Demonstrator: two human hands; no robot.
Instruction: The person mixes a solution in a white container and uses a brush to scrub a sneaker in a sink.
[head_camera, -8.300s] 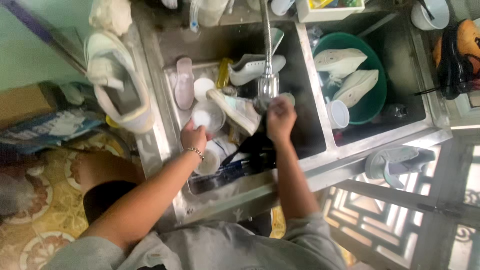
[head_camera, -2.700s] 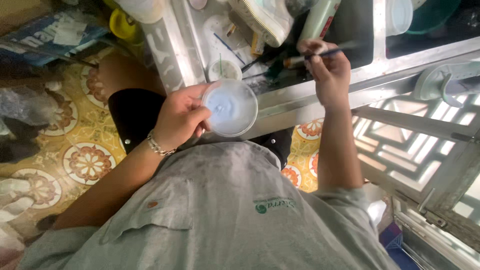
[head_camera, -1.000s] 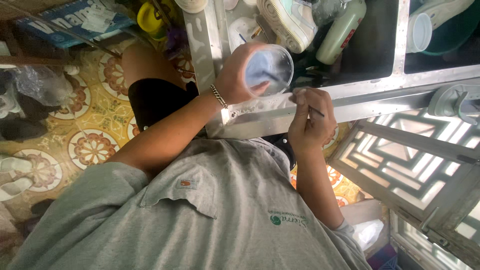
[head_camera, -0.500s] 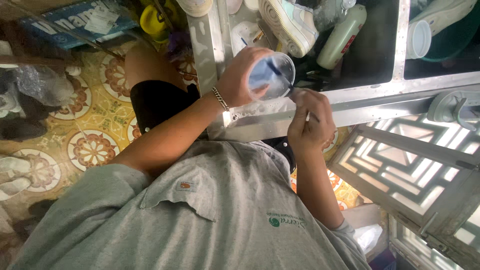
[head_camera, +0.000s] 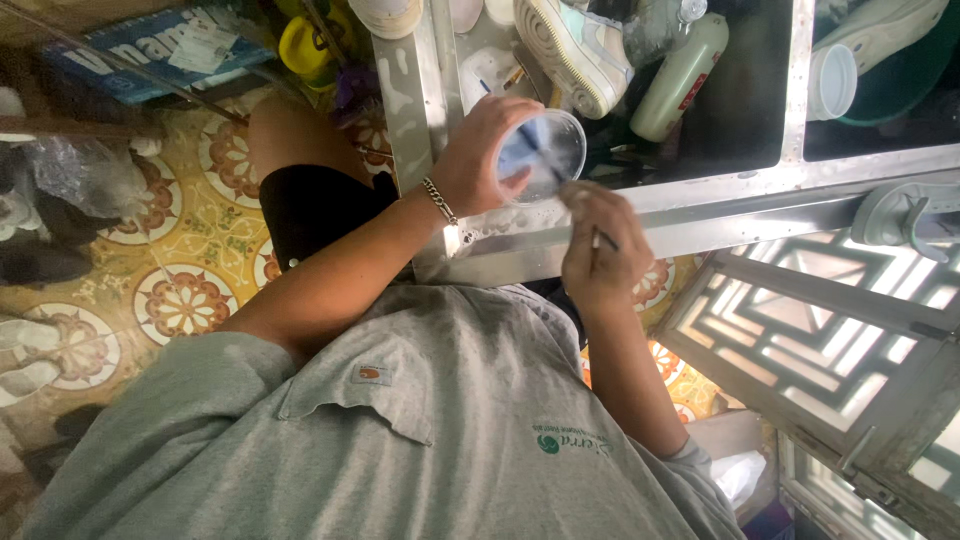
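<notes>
- The right hand (head_camera: 600, 250) is nearest the camera, just in front of the steel sink (head_camera: 700, 195) edge. Its fingers are pinched round the handle of a thin brush (head_camera: 575, 200). The tip reaches up into the cup.
- The left hand (head_camera: 480, 160) is wrapped round a small clear cup (head_camera: 542, 152), thumb along its near rim. The cup is held over the front lip of the sink, tilted so its mouth faces the person. A bracelet (head_camera: 438, 200) sits on that wrist.
- What the cup holds cannot be told; the inside looks pale and bluish.
- To do this well, the person probably needs to keep the cup still and tilted as it is, so the brush can work the wall and the bottom without spilling.
- Short, light strokes seem best. A hard push could knock the cup out of the left hand's grip.
- Keeping the cup over the sink means drips would likely fall on metal and not on the grey shirt (head_camera: 400, 430) below.
- Further off in the basin lie a white sneaker (head_camera: 570, 45) and a pale green bottle (head_camera: 680, 75), both close behind the cup. The brush elbow should stay clear of them.
- Beyond the divider stands a white tumbler (head_camera: 830, 80) beside a green tub (head_camera: 900, 90), well apart from the hands.
- To the left, the patterned floor tiles (head_camera: 180, 290) show under the person's knee.
</notes>
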